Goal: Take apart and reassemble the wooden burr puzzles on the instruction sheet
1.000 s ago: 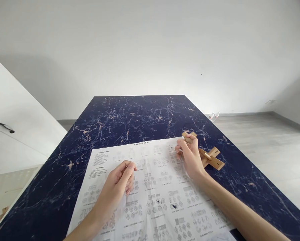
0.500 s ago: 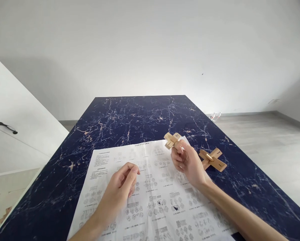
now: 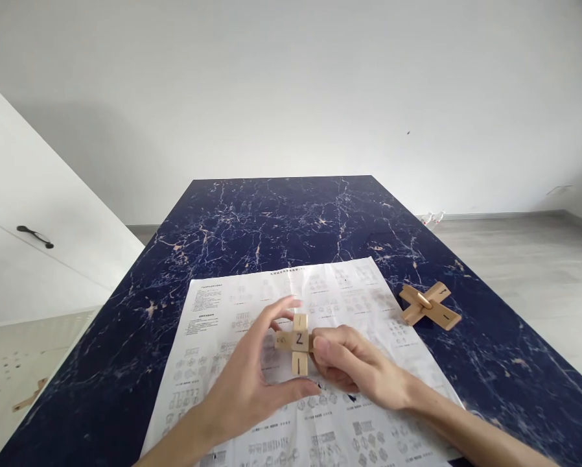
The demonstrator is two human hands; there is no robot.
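Above the printed sheet, my right hand (image 3: pixel 354 366) pinches one arm of a small wooden burr puzzle (image 3: pixel 299 340). Its crossing blocks carry the marks 1 and 2. My left hand (image 3: pixel 256 370) curves around the puzzle's left side with thumb and fingers spread apart; whether a fingertip touches the wood I cannot tell. Under both hands lies the printed paper sheet (image 3: pixel 213 376), with rows of small puzzle drawings and a torn hole or two. To the right of the sheet, a flat cross-shaped wooden puzzle (image 3: pixel 431 305), marked 1 and 3, rests on the table.
The dark blue marbled table (image 3: pixel 281 220) reaches toward a pale wall. At left stands a white cabinet with a black handle (image 3: pixel 35 237). Lower left, a perforated light surface (image 3: pixel 9 370) carries a wooden piece (image 3: pixel 30 395). A clear object with red spots (image 3: pixel 431 219) is beyond the right edge.
My right hand has lifted the small burr puzzle from the sheet's upper right corner and brought it to the middle. My left hand has opened from a loose curl and moved around it.
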